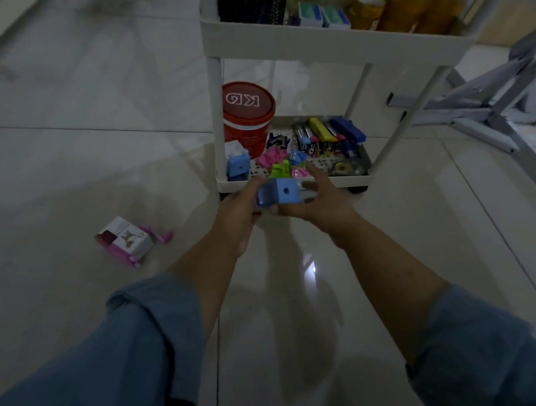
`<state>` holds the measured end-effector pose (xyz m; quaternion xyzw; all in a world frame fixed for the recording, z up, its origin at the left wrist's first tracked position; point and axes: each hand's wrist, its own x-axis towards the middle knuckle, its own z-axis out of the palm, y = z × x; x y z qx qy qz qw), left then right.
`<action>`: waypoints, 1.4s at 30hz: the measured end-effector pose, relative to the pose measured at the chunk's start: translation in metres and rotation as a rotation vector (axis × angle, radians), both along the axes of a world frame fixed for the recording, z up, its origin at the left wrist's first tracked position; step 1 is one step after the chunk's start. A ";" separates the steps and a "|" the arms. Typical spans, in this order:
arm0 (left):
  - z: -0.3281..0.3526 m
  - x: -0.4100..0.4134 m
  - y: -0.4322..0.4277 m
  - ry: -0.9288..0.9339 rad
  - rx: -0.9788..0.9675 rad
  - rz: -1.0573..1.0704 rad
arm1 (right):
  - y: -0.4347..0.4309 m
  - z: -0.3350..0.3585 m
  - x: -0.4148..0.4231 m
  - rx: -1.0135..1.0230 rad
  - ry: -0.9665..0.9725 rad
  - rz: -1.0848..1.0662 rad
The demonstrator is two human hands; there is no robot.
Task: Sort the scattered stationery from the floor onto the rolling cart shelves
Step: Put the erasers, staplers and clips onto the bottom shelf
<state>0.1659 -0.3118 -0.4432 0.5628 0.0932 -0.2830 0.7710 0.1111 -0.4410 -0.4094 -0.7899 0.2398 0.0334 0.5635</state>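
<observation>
Both hands hold a blue pencil sharpener [280,194] just in front of the white rolling cart's bottom shelf [294,179]. My left hand [239,211] grips its left end with the crank, and my right hand [320,202] curls round its right side. A pink and white pencil sharpener [130,240] lies on the floor to the left. On the bottom shelf lie another blue sharpener [238,164], coloured binder clips [280,163], staplers [329,135] and a tape roll [343,168].
A red round tub [248,115] stands at the bottom shelf's back left. The upper shelf [325,41] carries small boxes and brown tape rolls. Grey metal table legs [489,101] stand to the right of the cart. Pale glossy tiles cover the floor.
</observation>
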 end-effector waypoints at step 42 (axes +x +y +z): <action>0.007 0.032 -0.021 -0.844 1.136 -0.375 | 0.011 -0.033 0.090 -0.334 -0.260 -0.117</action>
